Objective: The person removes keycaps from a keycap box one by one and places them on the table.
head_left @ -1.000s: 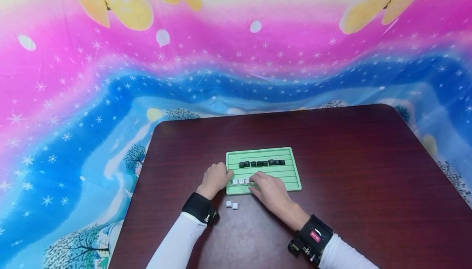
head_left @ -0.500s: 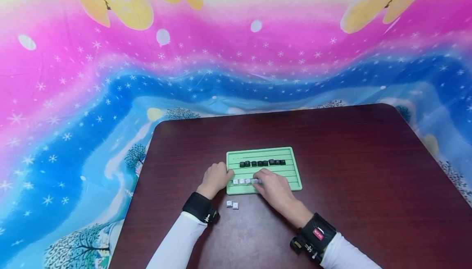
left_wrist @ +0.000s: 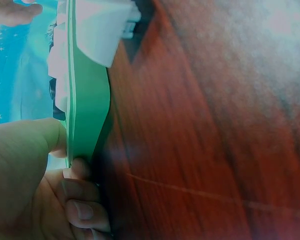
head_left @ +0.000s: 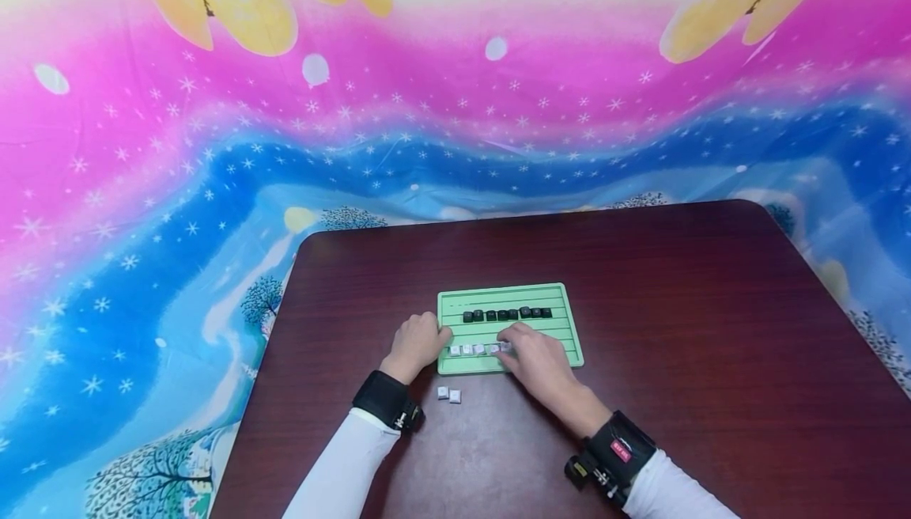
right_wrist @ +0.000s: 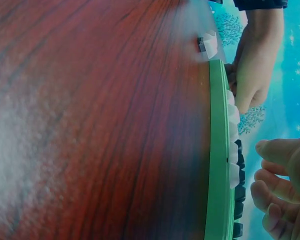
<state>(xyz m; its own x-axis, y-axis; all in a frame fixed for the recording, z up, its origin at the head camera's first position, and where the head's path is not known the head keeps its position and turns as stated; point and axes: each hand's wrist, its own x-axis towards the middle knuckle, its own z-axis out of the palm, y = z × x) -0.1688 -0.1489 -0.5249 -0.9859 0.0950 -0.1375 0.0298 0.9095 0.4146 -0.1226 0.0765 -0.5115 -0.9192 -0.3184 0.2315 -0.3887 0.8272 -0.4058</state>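
Note:
A green grooved tray (head_left: 466,332) lies on the table and bears a row of several black keycaps (head_left: 502,315). Nearer its front edge runs a row of several white keycaps (head_left: 466,350). My left hand (head_left: 416,342) grips the tray's left end; in the left wrist view its thumb is on top and the fingers curl against the tray's side (left_wrist: 90,100). My right hand (head_left: 538,361) is over the right end of the white row. In the right wrist view the right hand (right_wrist: 282,185) has thumb and fingers apart, near the last white keycap (right_wrist: 234,175), with nothing between them.
Two loose white keycaps (head_left: 455,396) lie on the dark wooden table (head_left: 683,305) in front of the tray's left part. A patterned cloth (head_left: 455,107) hangs behind the table. Both wrists wear black camera straps (head_left: 616,456).
My right hand has moved to the right along the white row, and more white keycaps now show at its left. The left hand keeps its hold on the tray.

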